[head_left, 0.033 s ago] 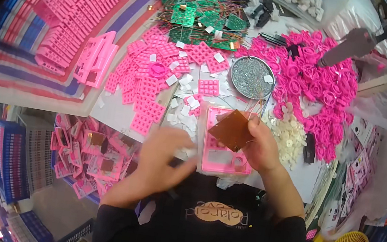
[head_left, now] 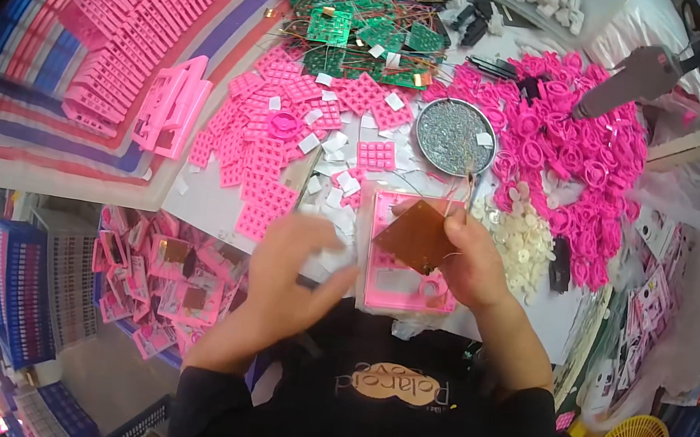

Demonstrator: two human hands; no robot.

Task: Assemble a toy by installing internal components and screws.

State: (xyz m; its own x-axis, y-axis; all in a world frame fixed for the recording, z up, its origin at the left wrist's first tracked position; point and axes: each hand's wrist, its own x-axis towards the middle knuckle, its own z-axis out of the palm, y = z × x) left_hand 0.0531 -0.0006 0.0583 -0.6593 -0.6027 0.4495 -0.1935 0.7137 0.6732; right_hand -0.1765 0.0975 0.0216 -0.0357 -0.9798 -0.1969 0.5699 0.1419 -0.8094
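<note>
My right hand [head_left: 477,259] grips a square brown circuit board [head_left: 415,237] by its right edge, thumb on top. Thin wires run from the board toward the far side. Beneath it lies a pink plastic case half [head_left: 383,299], partly covered by the board, with a rectangular opening and a round one. To the left, my left hand [head_left: 295,256] is blurred by motion, thumb and fingers apart, with nothing seen in it. Small white squares [head_left: 334,216] lie just beyond that hand. Pink button pads [head_left: 268,162] are heaped farther left.
A round metal dish [head_left: 456,135] of small screws stands beyond the case. Right of it are a pile of pink rings [head_left: 573,160], pale discs [head_left: 521,243] and a hanging grey power tool [head_left: 633,84]. Green circuit boards [head_left: 376,34] lie at the back; stacked pink cases [head_left: 156,4] fill the far left.
My left hand has shifted slightly away from me and left. The board in my right hand has barely moved, tilting a little.
</note>
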